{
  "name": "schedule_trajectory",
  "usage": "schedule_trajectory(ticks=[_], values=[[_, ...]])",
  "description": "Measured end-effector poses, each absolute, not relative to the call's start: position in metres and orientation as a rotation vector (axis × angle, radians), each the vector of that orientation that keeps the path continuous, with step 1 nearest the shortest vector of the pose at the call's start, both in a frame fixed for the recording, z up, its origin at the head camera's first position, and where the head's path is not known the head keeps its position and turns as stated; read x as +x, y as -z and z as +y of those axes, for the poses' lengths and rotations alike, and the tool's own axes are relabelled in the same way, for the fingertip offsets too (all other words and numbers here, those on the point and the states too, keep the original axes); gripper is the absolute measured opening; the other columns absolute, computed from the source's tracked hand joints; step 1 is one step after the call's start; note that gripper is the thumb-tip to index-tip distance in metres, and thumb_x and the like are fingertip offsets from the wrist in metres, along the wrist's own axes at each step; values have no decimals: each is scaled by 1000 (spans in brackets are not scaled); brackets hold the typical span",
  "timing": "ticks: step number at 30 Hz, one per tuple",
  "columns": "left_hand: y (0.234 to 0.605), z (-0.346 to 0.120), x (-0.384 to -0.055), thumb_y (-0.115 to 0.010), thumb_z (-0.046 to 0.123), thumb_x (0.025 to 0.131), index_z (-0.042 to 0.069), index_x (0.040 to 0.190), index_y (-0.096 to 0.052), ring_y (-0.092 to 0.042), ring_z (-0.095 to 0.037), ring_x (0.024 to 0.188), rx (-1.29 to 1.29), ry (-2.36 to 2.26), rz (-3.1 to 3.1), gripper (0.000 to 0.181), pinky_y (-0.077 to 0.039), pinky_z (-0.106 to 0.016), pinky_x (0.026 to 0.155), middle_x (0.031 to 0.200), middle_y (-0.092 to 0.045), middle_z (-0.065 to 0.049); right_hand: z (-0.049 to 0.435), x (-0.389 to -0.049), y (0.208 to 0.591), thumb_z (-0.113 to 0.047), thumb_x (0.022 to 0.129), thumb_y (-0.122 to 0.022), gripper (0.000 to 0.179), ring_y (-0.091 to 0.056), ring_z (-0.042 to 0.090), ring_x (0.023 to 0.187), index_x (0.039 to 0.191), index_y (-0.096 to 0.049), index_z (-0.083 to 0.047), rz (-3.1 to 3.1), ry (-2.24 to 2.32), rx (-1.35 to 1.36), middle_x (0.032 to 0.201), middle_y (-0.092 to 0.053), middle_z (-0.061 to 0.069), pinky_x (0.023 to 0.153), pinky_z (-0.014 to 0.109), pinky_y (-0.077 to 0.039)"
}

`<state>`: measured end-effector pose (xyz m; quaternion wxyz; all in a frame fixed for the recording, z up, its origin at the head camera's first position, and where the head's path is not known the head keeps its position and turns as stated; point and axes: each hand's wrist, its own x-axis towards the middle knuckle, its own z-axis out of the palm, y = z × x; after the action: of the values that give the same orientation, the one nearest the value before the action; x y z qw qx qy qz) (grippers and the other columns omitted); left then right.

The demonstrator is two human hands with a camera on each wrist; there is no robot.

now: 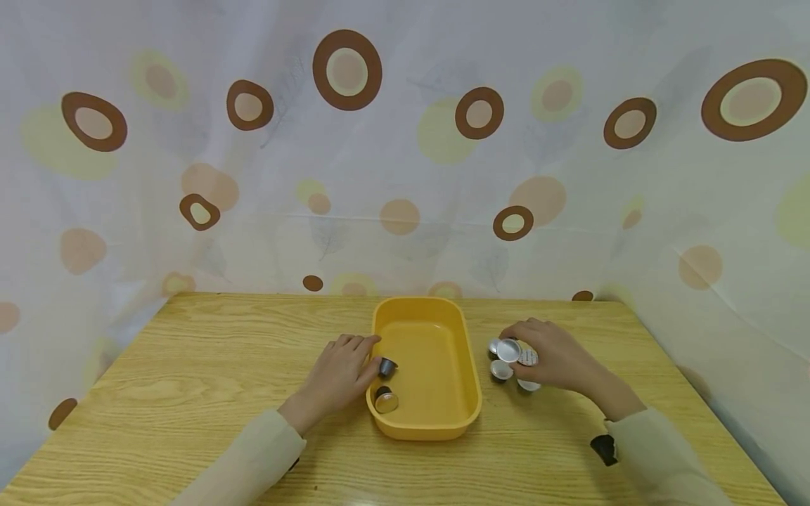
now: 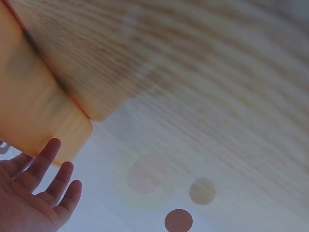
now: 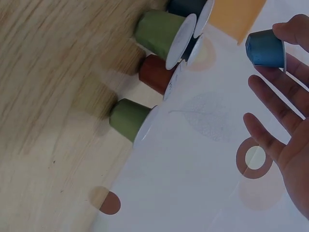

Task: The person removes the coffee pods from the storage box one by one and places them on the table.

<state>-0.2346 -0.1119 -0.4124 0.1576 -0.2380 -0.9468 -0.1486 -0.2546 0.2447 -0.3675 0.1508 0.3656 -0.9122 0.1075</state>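
A yellow tray point(image 1: 425, 431) holds two coffee capsules near its left wall: a dark capsule point(image 1: 387, 367) and a gold-lidded capsule point(image 1: 386, 401). My left hand point(image 1: 338, 371) touches the tray's left rim, its thumb beside the dark capsule; in the left wrist view its fingers point(image 2: 41, 166) are spread and loose. With thumb and finger, my right hand point(image 1: 549, 353) pinches a teal coffee capsule point(image 3: 266, 48), its silver lid facing the head camera. Just below it stand several other capsules, among them a green capsule point(image 3: 131, 119) and a brown-red capsule point(image 3: 156, 72).
The wooden table point(image 1: 253, 330) carries the tray at its middle and the capsule group right of it. A patterned cloth point(image 1: 405, 161) hangs behind the table and along its sides.
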Motion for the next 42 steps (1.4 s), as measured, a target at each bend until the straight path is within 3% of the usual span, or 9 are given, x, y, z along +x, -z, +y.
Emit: schedule_trajectory(ticks=[11, 23, 42], values=[[412, -111, -234, -44, 35, 95, 12, 126, -53, -54, -24, 108, -672, 420, -2711, 39, -43, -43, 91, 112, -63, -3, 272, -252, 382, -13, 66, -75, 36, -58, 11, 84, 100, -62, -11, -2569, -314, 1039, 94, -61, -4, 69, 32, -49], [413, -112, -235, -44, 34, 95, 12, 126, -53, -54, -25, 108, -674, 402, -2710, 39, -44, -43, 91, 113, -63, -3, 292, -242, 385, -13, 68, -76, 40, -57, 10, 85, 106, -63, -11, -2609, -339, 958, 98, -62, -5, 69, 35, -49], [414, -112, -235, -43, 35, 95, 12, 128, -52, -53, -25, 109, -675, 410, -2721, 41, -42, -43, 93, 114, -62, -3, 310, -235, 396, -13, 64, -78, 39, -57, 14, 86, 100, -63, -14, -2691, -356, 905, 93, -62, -9, 69, 39, -45]])
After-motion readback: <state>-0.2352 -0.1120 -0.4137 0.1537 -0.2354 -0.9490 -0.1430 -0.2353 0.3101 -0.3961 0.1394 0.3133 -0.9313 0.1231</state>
